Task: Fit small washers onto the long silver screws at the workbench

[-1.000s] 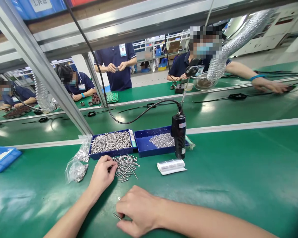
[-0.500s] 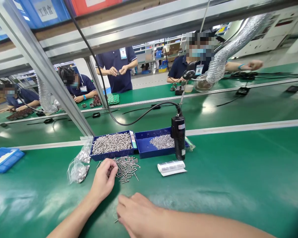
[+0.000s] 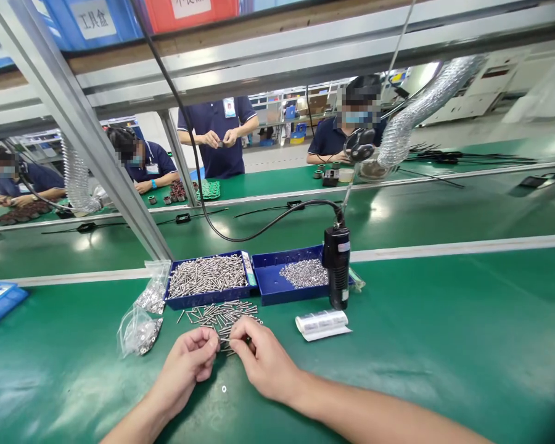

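My left hand (image 3: 192, 364) is closed in a pinch, with the small thing at its fingertips too hidden to name. Facing it, fingertips almost touching, my right hand (image 3: 263, 361) pinches a thin metal screw (image 3: 226, 340) that points toward the left fingers. Just beyond both hands lies a loose pile of long screws (image 3: 222, 313) on the green mat. A small washer (image 3: 224, 389) rests on the mat below the hands.
Behind the pile stand a blue tray of screws (image 3: 208, 275) and a blue tray (image 3: 268, 280) with small metal parts. A black electric screwdriver (image 3: 337, 265) hangs at right, above a white roll (image 3: 321, 324). Bags of washers (image 3: 141, 333) lie left. Co-workers sit and stand across the bench.
My right hand has moved up and away from me to meet the left, bringing the screw. My left hand has drawn back from the pile. A washer now shows on the mat.
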`<action>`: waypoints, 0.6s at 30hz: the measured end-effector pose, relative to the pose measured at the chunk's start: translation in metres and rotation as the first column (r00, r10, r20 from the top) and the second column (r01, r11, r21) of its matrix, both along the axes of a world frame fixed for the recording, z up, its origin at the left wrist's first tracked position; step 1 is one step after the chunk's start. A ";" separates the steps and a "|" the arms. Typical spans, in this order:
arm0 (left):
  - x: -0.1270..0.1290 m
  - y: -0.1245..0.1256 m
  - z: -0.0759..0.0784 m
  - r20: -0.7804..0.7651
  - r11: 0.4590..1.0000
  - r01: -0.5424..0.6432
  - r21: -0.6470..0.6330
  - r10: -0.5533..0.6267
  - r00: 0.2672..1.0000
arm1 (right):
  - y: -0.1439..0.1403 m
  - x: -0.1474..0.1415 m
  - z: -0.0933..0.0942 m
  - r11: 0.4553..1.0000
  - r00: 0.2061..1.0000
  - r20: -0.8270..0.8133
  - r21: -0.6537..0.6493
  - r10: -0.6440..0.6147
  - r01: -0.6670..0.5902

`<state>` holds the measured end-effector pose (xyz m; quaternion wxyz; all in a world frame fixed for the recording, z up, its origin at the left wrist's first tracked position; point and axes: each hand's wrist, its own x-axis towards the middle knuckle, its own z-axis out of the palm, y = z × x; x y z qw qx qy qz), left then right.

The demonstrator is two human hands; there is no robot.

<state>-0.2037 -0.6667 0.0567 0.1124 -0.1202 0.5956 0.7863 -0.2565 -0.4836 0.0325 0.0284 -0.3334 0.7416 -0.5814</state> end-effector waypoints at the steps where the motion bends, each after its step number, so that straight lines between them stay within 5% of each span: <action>1: 0.000 0.000 0.000 0.002 1.000 0.000 0.004 0.000 1.000 | 0.000 0.001 0.000 1.000 1.000 0.003 0.004 0.003 -0.003; 18: 0.001 -0.003 0.003 -0.006 0.999 0.043 0.010 -0.042 0.999 | 0.002 -0.002 0.000 1.000 1.000 -0.007 0.015 0.022 -0.022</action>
